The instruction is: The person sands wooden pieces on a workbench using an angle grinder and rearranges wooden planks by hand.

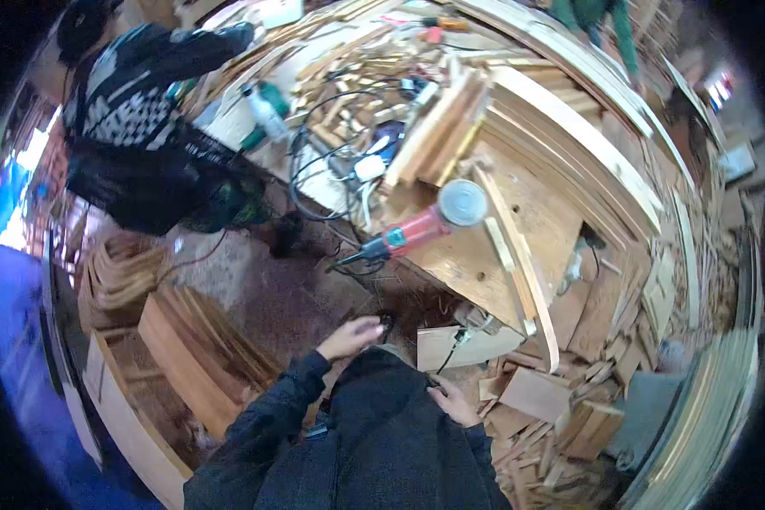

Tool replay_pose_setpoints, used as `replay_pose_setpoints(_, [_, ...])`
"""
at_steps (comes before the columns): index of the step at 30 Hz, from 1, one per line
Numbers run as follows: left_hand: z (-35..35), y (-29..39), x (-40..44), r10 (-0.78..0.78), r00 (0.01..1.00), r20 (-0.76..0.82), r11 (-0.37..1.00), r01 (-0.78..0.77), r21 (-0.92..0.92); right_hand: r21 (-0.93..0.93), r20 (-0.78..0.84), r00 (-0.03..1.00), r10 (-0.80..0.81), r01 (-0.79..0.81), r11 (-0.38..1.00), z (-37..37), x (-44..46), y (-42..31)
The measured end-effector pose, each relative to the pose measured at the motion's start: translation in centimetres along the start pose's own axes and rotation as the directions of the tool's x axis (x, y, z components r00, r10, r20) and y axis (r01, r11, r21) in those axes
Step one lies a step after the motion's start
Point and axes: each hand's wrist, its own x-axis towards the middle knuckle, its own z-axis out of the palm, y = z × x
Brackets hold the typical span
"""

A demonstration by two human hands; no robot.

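My left hand [350,337] hangs in front of the dark jacket [374,433], its fingers stretched out beside a small dark shape that is hard to make out. On the other side of the jacket, my right hand [455,404] is loosely open near the hem, and nothing can be seen in it. Ahead stands a wooden workbench [450,259]. A red and grey power tool [412,234] with a round, pale disc end [462,203] lies across its near edge. Narrow wooden strips [518,255] rest on the bench to the right of the tool.
A person in a dark printed jacket [136,110] stands at the left of the bench; another in green [591,13] is at the back. Stacked curved boards [195,357] lie at left, wood offcuts [535,395] at right. A black cable [296,170] loops over the bench.
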Motion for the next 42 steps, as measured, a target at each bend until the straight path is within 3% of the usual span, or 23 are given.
replay_pose_setpoints(1, [0.3,2.4,1.2,0.073,0.997,-0.013,0.997,-0.073,-0.022,0.013,-0.012,1.0,-0.008,0.008,1.0,0.0,-0.5,0.7])
replay_pose_setpoints(3, [1.8,9.0,2.1,0.241,0.962,-0.13,0.96,-0.217,0.177,0.072,-0.052,0.999,-0.01,0.014,0.997,0.2,-1.1,2.4])
replay_pose_setpoints(5, [2.9,12.8,3.1,0.514,0.854,-0.077,0.743,-0.399,0.537,0.131,-0.065,0.998,-0.013,0.022,0.991,0.9,-1.7,4.5])
replay_pose_setpoints(6, [3.7,14.0,3.6,0.556,0.83,-0.038,0.709,-0.45,0.544,0.08,-0.081,0.996,-0.044,0.05,0.996,1.1,-1.7,5.7])
replay_pose_setpoints(7, [4.3,15.1,3.7,0.563,0.826,-0.02,0.693,-0.459,0.556,0.026,-0.1,0.992,-0.076,0.079,0.996,1.2,-1.8,6.6])
replay_pose_setpoints(9, [5.0,17.2,4.5,0.62,0.783,0.048,0.49,-0.434,0.756,-0.007,-0.139,0.988,-0.067,0.067,0.998,1.4,-2.6,8.0])
replay_pose_setpoints(11, [4.2,17.6,6.5,0.625,0.776,0.081,0.446,-0.44,0.779,-0.053,-0.185,0.981,-0.054,0.045,0.998,0.1,-3.0,6.4])
replay_pose_setpoints(13, [2.9,17.7,8.8,0.762,0.646,0.044,0.183,-0.28,0.942,0.164,-0.181,0.974,0.134,-0.105,0.981,-2.1,-4.3,2.8])
replay_pose_setpoints(15, [1.6,16.7,12.0,0.739,0.673,0.041,0.179,-0.255,0.95,0.239,-0.262,0.954,0.143,-0.079,0.968,-2.8,-4.2,2.6])
replay_pose_setpoints(17, [0.5,16.6,14.0,0.663,0.746,-0.058,0.233,-0.132,0.963,0.327,-0.387,0.913,0.126,0.008,0.945,-3.8,-3.4,1.4])
replay_pose_setpoints(19, [-0.3,17.2,15.5,0.677,0.733,-0.069,0.195,-0.089,0.977,0.232,-0.451,0.89,0.065,0.047,0.972,-6.4,-2.5,-2.5])
replay_pose_setpoints(21, [-1.4,17.2,16.4,0.533,0.843,-0.071,0.354,-0.146,0.924,0.071,-0.669,0.743,-0.023,0.094,0.993,-9.1,-1.2,-7.6])
replay_pose_setpoints(22, [-1.4,17.2,16.6,0.537,0.841,-0.069,0.327,-0.132,0.936,-0.088,-0.743,0.66,-0.114,0.072,0.994,-10.4,0.2,-8.0])
replay_pose_setpoints(25, [-1.6,17.4,16.4,0.545,0.836,-0.065,0.371,-0.171,0.913,-0.408,-0.851,0.424,-0.31,-0.162,0.898,-15.2,4.4,-9.5])
replay_pose_setpoints(26, [-1.6,17.8,16.0,0.52,0.852,-0.063,0.396,-0.175,0.901,-0.414,-0.849,0.426,-0.313,-0.168,0.895,-15.5,6.0,-9.0])
replay_pose_setpoints(28, [-1.8,18.2,16.0,0.524,0.85,-0.049,0.384,-0.185,0.905,-0.45,-0.85,0.52,-0.086,-0.631,0.632,-16.4,9.9,-7.8])
replay_pose_setpoints(32, [-2.2,17.6,17.0,0.495,0.869,-0.01,0.432,-0.236,0.871,-0.466,-0.831,0.55,-0.081,-0.608,0.643,-16.5,12.3,-9.1])
replay_pose_setpoints(33, [-2.3,17.0,17.3,0.502,0.865,0.001,0.466,-0.271,0.842,-0.416,-0.861,0.507,-0.051,-0.642,0.644,-16.3,12.1,-9.4])
replay_pose_setpoints(35, [-2.4,18.3,16.7,0.472,0.881,0.026,0.49,-0.287,0.823,-0.471,-0.819,0.573,-0.042,-0.629,0.619,-16.5,12.0,-10.5])
replay_pose_setpoints(37, [-2.6,18.2,17.0,0.482,0.875,0.051,0.521,-0.333,0.786,-0.442,-0.802,0.596,-0.027,-0.564,0.697,-17.3,12.6,-13.6])
replay_pose_setpoints(39, [-2.7,18.7,16.8,0.518,0.85,0.096,0.472,-0.377,0.797,-0.506,-0.85,0.452,-0.27,-0.561,0.655,-17.4,14.7,-15.4])
replay_pose_setpoints(40, [-2.7,18.4,17.0,0.527,0.838,0.144,0.445,-0.416,0.793,-0.467,-0.875,0.412,-0.253,-0.586,0.662,-17.5,16.1,-14.9])
replay_pose_setpoints(42, [-2.8,17.6,17.5,0.535,0.84,0.09,0.465,-0.382,0.799,-0.52,-0.851,0.36,-0.383,-0.678,0.519,-18.4,19.3,-13.0])
